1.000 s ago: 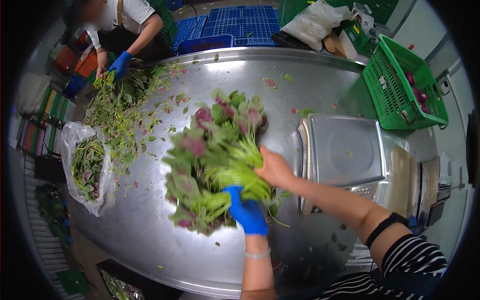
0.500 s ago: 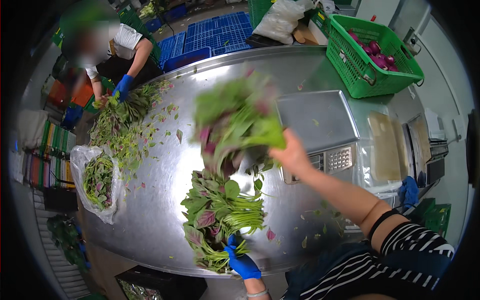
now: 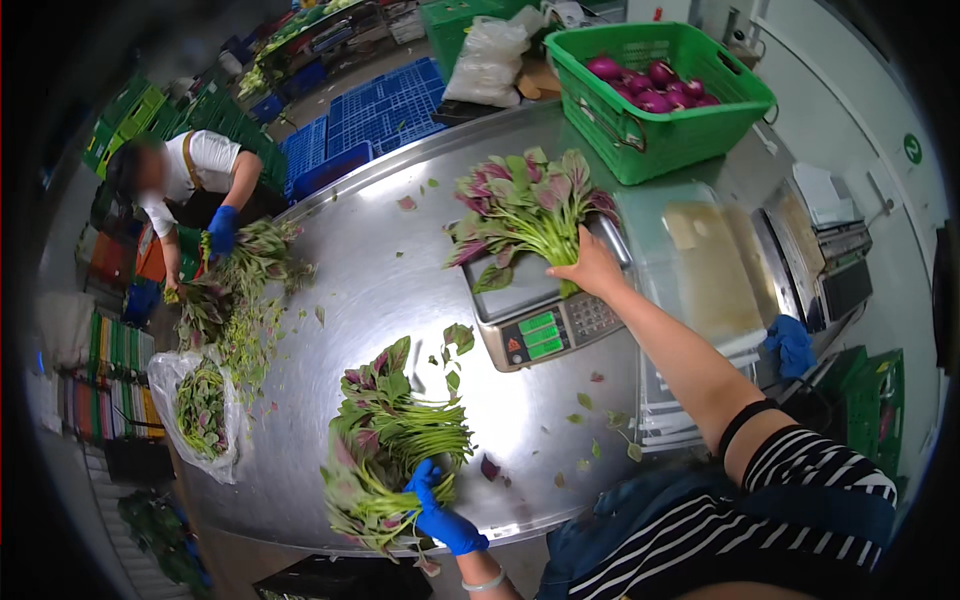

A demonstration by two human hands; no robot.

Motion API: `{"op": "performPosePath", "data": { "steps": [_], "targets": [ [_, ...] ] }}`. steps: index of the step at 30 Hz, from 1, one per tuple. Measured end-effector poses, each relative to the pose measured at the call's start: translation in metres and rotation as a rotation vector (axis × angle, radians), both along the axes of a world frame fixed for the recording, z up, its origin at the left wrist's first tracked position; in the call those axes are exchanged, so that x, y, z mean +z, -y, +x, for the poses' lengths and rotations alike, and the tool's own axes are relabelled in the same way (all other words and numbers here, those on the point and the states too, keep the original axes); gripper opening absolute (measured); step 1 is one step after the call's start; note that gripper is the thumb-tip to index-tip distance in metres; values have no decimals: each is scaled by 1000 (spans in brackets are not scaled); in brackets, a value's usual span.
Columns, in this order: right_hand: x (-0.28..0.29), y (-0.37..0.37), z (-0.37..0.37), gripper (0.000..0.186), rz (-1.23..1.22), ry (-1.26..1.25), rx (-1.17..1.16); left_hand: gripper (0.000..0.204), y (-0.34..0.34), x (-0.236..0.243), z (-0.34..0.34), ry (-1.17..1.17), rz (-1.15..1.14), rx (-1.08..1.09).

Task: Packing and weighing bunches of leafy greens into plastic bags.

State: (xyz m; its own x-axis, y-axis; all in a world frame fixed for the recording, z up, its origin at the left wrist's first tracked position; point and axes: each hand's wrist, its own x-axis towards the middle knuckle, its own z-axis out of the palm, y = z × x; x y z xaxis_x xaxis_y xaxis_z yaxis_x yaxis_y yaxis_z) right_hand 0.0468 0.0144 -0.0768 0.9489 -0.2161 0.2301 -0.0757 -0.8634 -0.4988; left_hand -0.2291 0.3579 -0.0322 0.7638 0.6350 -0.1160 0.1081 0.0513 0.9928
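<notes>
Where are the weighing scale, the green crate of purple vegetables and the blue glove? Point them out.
weighing scale (image 3: 545,333), head view, on its keypad panel.
green crate (image 3: 655,140), head view, on its front wall.
blue glove (image 3: 440,515), head view, on the gloved left hand's back.

Both hands (image 3: 440,515) (image 3: 592,268) closed, arms apart

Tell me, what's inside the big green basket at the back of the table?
The green basket holds round purple vegetables, seen at the top. Anything beneath them is hidden by the basket walls and the top layer.

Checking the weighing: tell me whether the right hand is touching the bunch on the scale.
Touching. The head view shows the right hand gripping the stems of the bunch lying on the scale.
</notes>
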Motion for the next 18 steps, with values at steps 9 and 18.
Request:
{"op": "performPosePath", "data": {
  "steps": [9,18],
  "targets": [
    [-35,-18,-224,31,668,-462,554,29,111,-105,6,-228,-939,-370],
    [-69,-45,-253,31,669,-793,658,36,132,-138,-30,-243,-1084,-575]
  ]
}}
